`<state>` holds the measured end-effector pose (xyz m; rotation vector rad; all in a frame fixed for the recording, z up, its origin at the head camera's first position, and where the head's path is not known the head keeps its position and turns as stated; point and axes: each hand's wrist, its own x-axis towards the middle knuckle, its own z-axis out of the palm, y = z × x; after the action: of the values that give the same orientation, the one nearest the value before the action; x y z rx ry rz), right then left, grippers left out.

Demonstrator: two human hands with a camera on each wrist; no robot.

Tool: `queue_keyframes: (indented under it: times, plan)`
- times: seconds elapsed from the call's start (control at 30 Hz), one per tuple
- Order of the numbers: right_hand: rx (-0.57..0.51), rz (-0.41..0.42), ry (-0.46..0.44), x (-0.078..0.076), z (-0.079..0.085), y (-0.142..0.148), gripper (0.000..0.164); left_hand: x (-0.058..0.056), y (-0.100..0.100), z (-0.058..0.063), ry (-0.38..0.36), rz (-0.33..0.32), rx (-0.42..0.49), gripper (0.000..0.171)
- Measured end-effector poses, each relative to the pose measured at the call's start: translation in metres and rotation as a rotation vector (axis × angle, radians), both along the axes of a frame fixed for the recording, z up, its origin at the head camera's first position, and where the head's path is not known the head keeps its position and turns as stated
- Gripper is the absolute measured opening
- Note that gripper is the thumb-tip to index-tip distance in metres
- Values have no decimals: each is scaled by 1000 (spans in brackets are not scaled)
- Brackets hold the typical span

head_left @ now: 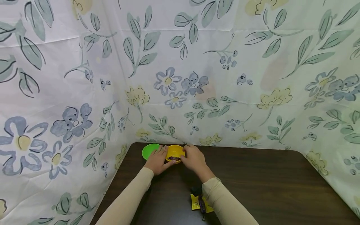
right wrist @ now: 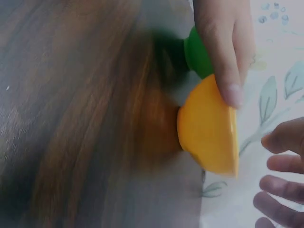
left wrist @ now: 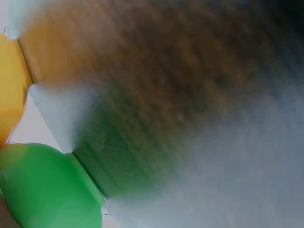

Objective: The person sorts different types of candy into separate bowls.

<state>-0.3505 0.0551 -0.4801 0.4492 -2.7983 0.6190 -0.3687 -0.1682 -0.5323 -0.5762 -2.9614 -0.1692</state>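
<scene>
One yellow bowl (head_left: 175,150) with a wrapped candy (head_left: 174,158) inside sits near the far edge of the table (head_left: 253,178), the left hand (head_left: 158,160) laying straight fingers against it, seemingly to steady it, while the right hand (head_left: 195,158) has its fingers apart beside the rim

Left arm (head_left: 126,198) reaches from near left, slanting right; right arm (head_left: 228,201) reaches from near right, slanting left. Both wear pale sleeves, with bare skin past right cuff (head_left: 212,184). 2 hands sit close together at far left of scene, apart. Left hand (head_left: 157,160): back upward, fingers extended toward far side, thumb (right wrist: 230,80) straight, spread to right. Right hand (head_left: 194,158): back upward, angled left, fingers (right wrist: 280,187) separated, loosely bent.
</scene>
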Motion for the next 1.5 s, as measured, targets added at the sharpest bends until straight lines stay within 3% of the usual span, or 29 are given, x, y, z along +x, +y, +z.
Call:
queue_keyframes:
  times: [0.4,0.67,0.9,1.5]
  plan:
    - [-21,-16,23,14,-2,22,19,-4,-1,-2,8,11,13,103]
    - [-16,5,54,39,-1,39,15,2,1,2,-17,12,8,103]
    - [-29,25,78,67,-2,56,13,1,1,2,-23,3,12,103]
    - [-106,46,-124,116,-28,110,15,-1,-1,0,-11,3,16,104]
